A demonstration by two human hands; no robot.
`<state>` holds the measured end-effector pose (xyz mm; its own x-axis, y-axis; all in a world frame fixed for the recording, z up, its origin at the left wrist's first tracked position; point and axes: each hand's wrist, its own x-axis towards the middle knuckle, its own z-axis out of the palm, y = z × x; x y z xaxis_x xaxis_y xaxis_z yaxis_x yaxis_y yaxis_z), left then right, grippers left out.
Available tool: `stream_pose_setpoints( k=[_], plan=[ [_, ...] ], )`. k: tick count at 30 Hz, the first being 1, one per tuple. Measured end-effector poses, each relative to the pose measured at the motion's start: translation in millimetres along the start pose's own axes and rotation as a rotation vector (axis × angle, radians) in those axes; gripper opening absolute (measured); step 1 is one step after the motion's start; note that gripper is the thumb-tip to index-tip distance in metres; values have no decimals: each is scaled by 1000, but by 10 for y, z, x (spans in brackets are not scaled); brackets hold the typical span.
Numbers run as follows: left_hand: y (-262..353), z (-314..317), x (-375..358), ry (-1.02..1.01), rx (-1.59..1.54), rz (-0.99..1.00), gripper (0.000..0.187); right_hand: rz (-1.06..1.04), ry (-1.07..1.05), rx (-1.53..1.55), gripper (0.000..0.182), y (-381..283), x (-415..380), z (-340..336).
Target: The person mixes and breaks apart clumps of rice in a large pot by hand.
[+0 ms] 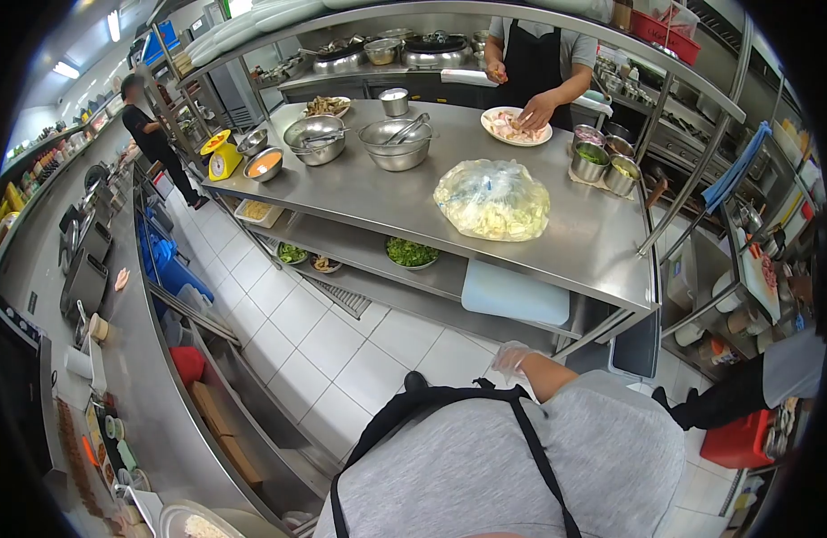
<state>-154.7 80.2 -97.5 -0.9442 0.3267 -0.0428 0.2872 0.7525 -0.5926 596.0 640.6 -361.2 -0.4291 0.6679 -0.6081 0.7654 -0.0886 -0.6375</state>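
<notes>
My right hand (512, 360), in a clear plastic glove, hangs low in front of my body, close to the lower shelf of the steel table (602, 238); how its fingers are set cannot be made out. Nearest to it is a pale blue-white cutting board (514, 292) lying on that shelf. Above, on the tabletop, sits a clear plastic bag (492, 202) full of chopped pale green vegetable pieces. My left hand is out of view.
Across the table, a co-worker's hand (537, 111) touches pale pieces on a white plate (492, 132). Steel bowls (396, 160), a yellow scale (223, 163) and small tubs (590, 164) stand there. Another person (147, 134) stands far left; a third person's leg (723, 394) shows right.
</notes>
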Motion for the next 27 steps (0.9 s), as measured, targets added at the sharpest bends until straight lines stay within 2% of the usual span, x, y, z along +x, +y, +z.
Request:
stream_pose_setpoints(
  k=[1, 4, 9, 10, 15, 19, 21, 23, 25, 27],
  plan=[
    [-20, 71, -3, 61, 52, 20, 98, -7, 28, -11, 22, -30, -28, 16],
    [-31, 122, 43, 27, -38, -34, 95, -23, 79, -43, 23, -129, -97, 63],
    [198, -524, -286, -147, -296, -164, 88, 40, 44, -114, 23, -220, -188, 88],
    [157, -327, -185, -49, -261, -138, 88, 53, 42, -121, 23, -266, -215, 97],
    [141, -210, -117, -39, -234, -134, 81, 141, 56, -128, 24, -659, -442, -9],
    [85, -220, -39, -30, -219, -136, 75, -49, 51, -446, 23, -300, -33, 87],
    [97, -229, -47, -25, -206, -135, 72, -133, 54, -321, 23, 307, 449, 168],
    [93, -226, -38, -24, -197, -136, 69, -216, 52, -197, 23, 429, 536, 216],
    [88, -212, 4, -19, -194, -135, 66, -52, -7, -183, 22, 198, 361, 106],
    [68, -190, 21, -15, -187, -134, 62, -24, 3, -242, 22, 69, 192, 73]
  ],
)
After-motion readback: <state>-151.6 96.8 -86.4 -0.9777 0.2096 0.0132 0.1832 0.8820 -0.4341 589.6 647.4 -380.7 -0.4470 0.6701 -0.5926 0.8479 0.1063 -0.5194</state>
